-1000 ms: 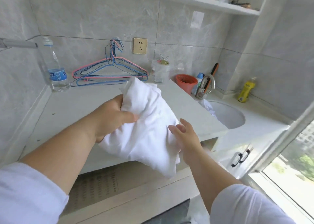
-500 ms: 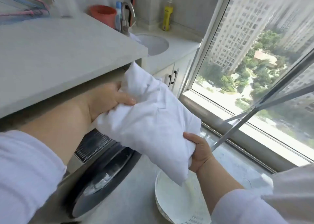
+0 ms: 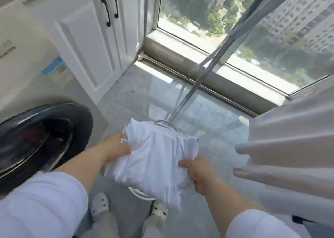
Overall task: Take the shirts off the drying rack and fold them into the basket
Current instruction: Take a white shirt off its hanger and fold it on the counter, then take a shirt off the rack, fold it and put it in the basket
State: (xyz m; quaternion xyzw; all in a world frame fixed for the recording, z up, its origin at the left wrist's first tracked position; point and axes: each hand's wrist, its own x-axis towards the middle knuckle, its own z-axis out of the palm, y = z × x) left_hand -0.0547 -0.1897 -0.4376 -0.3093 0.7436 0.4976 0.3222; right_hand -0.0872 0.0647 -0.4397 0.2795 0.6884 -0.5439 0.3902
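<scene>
We gripped the soft, creased white folded shirt between our left hand and right hand, above a round white basket. Below our hands lay glossy grey floor tiles; left stood a washing machine.

The folded white shirt hides nearly all of the white basket beneath it, leaving only slivers of rim at its near and far edges. The washing machine door at left is blurred and cut by the frame edge. The left hand's fingers disappear under the cloth.
</scene>
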